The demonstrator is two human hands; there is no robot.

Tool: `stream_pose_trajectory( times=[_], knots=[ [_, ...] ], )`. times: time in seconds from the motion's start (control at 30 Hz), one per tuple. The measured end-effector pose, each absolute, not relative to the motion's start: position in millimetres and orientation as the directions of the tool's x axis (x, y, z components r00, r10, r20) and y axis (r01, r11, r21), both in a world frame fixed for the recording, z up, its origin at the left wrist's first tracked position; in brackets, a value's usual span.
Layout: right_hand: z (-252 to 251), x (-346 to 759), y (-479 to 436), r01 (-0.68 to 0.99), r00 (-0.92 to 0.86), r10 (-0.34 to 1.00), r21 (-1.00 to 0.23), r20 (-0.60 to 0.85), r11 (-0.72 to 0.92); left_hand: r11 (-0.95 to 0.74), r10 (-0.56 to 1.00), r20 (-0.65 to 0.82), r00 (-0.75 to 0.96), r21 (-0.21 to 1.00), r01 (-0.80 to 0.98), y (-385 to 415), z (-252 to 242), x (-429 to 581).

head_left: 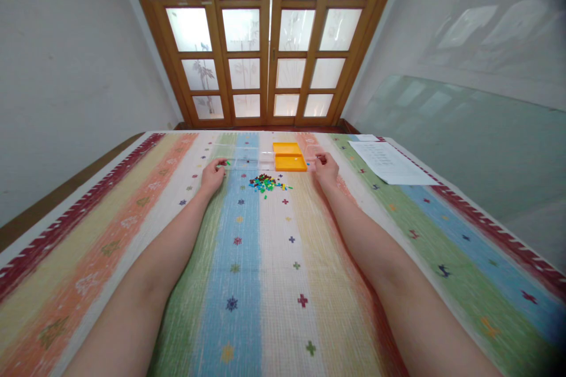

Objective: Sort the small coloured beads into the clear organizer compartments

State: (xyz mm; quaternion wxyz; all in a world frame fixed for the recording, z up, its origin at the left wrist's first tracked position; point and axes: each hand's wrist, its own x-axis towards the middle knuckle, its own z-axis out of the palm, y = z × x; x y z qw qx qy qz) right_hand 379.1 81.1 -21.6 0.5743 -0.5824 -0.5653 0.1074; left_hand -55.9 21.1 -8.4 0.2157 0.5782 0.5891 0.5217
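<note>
loose pile of tiny coloured pieces (265, 181) is sitting on the striped tablecloth (239, 339), between the hands and a bit nearer. i'd be taking one bit at a time with light fingertips, since these are probably skittering if you're squeezing hard. left hand (214, 173) is curling its fingers in, a green piece (228, 163) showing right by the tips; right hand (326, 168) is bunching thumb and fingers together. i'd be working low over the clear left tray (266, 156) and clear right tray (312, 154) flanking the open yellow case (290, 163), so nothing's bouncing out.

hard to make out: the pile is overlapping itself. can't tell if the left is pinching that green piece or it's lying just past, nor whether the right is holding anything; fingers are covering that. clear walls are nearly vanishing against the cloth, and print on the far right paper (389, 163) isn't coming through.
</note>
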Motion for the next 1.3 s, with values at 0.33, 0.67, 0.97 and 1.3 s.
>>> stream_pose_trajectory(
  times=[0.33,0.67,0.97,1.3],
  knots=[
    [-27.1,390.4,89.3,0.579,0.338,0.791,-0.775,0.511,0.253,-0.565,0.821,0.418,0.388,0.503,0.654,-13.7,23.2,-6.6],
    [-27.8,385.8,87.2,0.641,0.337,0.778,-0.734,0.530,0.223,-0.763,0.640,0.296,0.709,0.351,0.542,-39.9,30.3,37.5],
    [-15.7,360.9,66.6,0.688,0.186,0.811,-0.663,0.554,0.295,-0.828,0.557,0.311,0.770,0.146,0.541,-38.9,30.2,39.2],
    [0.1,336.3,38.0,0.621,-0.266,0.839,-0.582,0.475,0.526,-0.771,0.631,0.389,0.671,0.222,0.597,-29.6,24.3,26.5]
  ],
)
